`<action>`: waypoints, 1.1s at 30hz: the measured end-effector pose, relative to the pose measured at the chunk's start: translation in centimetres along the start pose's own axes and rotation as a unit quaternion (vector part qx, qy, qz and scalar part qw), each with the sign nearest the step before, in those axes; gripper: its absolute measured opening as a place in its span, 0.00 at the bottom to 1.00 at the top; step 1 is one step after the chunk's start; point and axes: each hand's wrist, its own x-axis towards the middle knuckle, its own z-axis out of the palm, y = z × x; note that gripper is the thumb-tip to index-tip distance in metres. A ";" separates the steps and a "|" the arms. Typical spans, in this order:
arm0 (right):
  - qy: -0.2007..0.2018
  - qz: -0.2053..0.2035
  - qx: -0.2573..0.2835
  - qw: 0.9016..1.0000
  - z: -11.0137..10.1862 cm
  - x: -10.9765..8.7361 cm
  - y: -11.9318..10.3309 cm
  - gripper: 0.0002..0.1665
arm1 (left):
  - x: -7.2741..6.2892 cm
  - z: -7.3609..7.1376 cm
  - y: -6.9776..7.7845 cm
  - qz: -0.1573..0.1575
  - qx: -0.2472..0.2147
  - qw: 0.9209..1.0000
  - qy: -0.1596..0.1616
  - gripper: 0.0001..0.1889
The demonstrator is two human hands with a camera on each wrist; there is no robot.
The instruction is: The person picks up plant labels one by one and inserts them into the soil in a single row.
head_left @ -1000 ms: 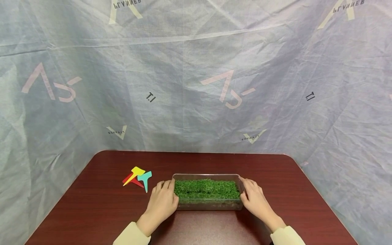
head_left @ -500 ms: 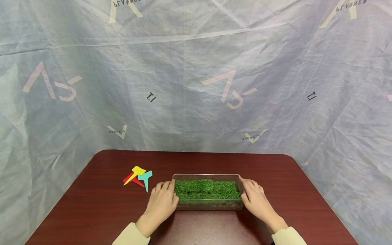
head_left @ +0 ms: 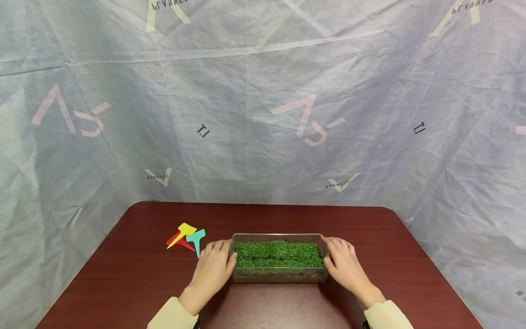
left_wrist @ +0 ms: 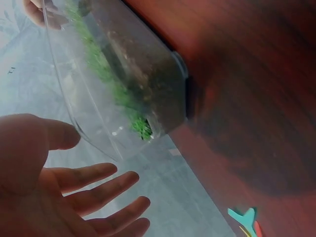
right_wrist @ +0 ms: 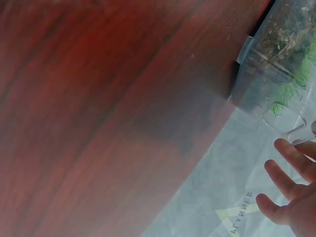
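Note:
A clear plastic box [head_left: 280, 276] with green grass [head_left: 279, 252] sits near the middle of the table; brownish bits show low through its wall in the right wrist view. At its left end is my left hand [head_left: 210, 268]. In the left wrist view that hand's fingers [left_wrist: 101, 200] are spread and fairly straight, with a gap to the box wall and the thumb tip close by the rim. My right hand [head_left: 346, 268] is at the opposite end. Its fingers [right_wrist: 282, 178] look loose and parted in the right wrist view, fingertips right at the rim.
Left of the box lie T-shaped plastic plant labels in a loose overlapping pile: yellow [head_left: 186, 228], red [head_left: 187, 246] and teal [head_left: 197, 236]. The dark red wooden table [head_left: 123, 274] is bordered by hanging grey cloth [head_left: 246, 160] behind and on both sides.
My left hand has shifted slightly left, away from the box's end, and its fingers have come off the rim. The right hand's fingers have loosened a little. The box stays in place.

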 end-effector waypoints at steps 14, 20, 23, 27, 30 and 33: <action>-0.002 0.017 -0.001 1.000 0.3 0.8 0.3 0.24 | 1.3 0.7 -3.5 -0.001 0.047 0.998 0.046 0.18; 0.006 0.015 -0.014 1.000 0.4 0.8 0.2 0.24 | 2.1 1.3 -5.5 -0.015 0.065 0.997 0.050 0.17; 0.010 0.011 -0.016 1.000 0.5 0.9 0.2 0.24 | 2.4 1.6 -6.4 -0.026 0.065 0.997 0.045 0.16; 0.002 0.011 -0.013 1.000 0.5 0.9 0.2 0.24 | 2.7 1.9 -7.2 -0.038 0.064 0.997 0.037 0.13; -0.005 0.013 -0.012 1.000 0.6 1.0 0.3 0.24 | 3.0 2.1 -7.7 -0.044 0.064 0.997 0.030 0.11; -0.003 0.012 -0.013 1.000 0.7 0.9 0.4 0.24 | 3.2 2.3 -8.0 -0.050 0.068 0.996 0.022 0.10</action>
